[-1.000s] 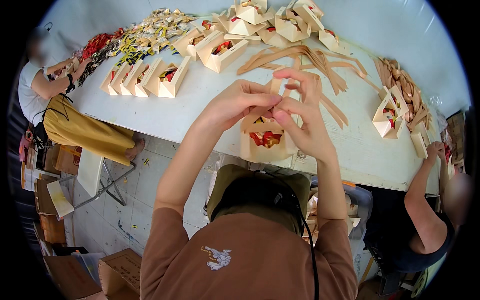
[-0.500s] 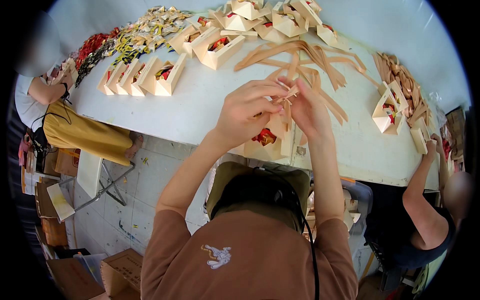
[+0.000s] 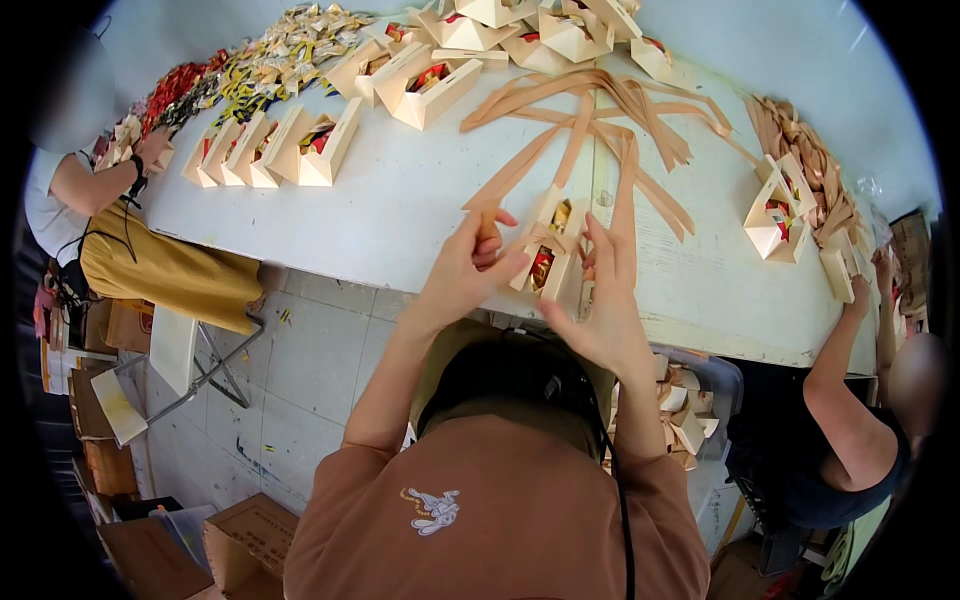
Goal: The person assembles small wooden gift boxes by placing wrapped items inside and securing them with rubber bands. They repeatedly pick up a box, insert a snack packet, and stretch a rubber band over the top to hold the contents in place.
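Observation:
A small cream folded-card gift box [image 3: 527, 273] with red and gold wrapped pieces inside stands at the table edge between my hands. A tan ribbon crosses its middle. My left hand [image 3: 468, 262] is just left of the box, fingers partly curled and apart, with nothing in them. On the other side, my right hand [image 3: 606, 300] has its fingers spread beside the box's right wall; whether they touch it I cannot tell. Loose tan ribbons [image 3: 625, 100] lie fanned on the table just beyond the box.
Filled boxes [image 3: 315, 150] stand in a row at the left, with more stacked at the back. Small wrapped packets [image 3: 285, 60] are heaped at the far left. A ribbon bundle [image 3: 800, 150] lies at right. Co-workers sit on both sides. A plastic bin [image 3: 725, 390] holds boxes below the table.
My hands have come apart and down from the ribbon they were pinching above the box. The box now shows between them with the ribbon across it.

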The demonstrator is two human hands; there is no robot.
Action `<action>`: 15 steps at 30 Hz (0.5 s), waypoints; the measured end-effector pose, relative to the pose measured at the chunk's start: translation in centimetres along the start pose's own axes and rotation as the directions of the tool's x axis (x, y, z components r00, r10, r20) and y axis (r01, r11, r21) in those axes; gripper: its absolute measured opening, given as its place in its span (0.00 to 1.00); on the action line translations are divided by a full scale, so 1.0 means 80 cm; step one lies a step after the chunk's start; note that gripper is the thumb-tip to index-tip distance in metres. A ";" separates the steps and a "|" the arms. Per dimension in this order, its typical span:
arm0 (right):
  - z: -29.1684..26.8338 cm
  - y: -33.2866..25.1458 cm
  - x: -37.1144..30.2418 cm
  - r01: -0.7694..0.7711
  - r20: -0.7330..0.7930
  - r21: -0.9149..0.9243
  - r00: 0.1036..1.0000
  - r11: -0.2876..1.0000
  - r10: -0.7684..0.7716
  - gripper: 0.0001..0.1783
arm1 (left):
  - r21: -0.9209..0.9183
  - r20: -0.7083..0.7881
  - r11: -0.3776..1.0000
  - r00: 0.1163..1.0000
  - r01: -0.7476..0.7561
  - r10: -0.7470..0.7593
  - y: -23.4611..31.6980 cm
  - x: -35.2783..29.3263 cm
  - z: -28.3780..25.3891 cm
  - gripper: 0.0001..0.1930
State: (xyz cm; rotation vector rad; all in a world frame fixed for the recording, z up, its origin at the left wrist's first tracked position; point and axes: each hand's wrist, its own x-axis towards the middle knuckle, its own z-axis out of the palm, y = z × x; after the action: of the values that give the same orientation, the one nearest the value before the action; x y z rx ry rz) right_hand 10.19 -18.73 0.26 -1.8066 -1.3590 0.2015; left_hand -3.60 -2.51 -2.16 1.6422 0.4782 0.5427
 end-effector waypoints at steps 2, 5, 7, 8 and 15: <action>0.003 0.000 -0.003 0.023 0.027 -0.064 0.999 0.998 -0.021 0.53 | 0.002 0.015 0.999 0.999 0.043 -0.043 0.009 0.004 0.010 0.23; 0.021 0.013 -0.010 0.077 -0.003 -0.160 0.997 0.984 -0.078 0.50 | 0.038 -0.026 0.998 0.998 0.054 -0.053 0.007 0.010 0.025 0.25; 0.027 0.016 -0.008 0.042 -0.002 -0.140 0.999 0.989 -0.043 0.48 | 0.077 -0.066 0.996 0.997 0.042 -0.037 0.007 0.015 0.033 0.23; 0.031 0.021 -0.008 0.091 -0.029 -0.180 0.995 0.979 -0.098 0.47 | 0.103 -0.081 0.994 0.996 0.037 -0.029 0.007 0.016 0.035 0.21; 0.053 0.033 -0.008 0.240 -0.077 -0.361 0.955 0.901 -0.285 0.45 | 0.028 -0.014 0.998 0.998 0.062 -0.061 -0.009 0.017 0.028 0.25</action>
State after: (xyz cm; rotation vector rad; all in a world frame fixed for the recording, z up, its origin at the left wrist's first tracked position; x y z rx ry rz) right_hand 9.42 -17.20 -4.46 -1.8544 -1.6027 -0.3160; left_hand -1.14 -3.40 -3.00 1.6468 0.5465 0.5028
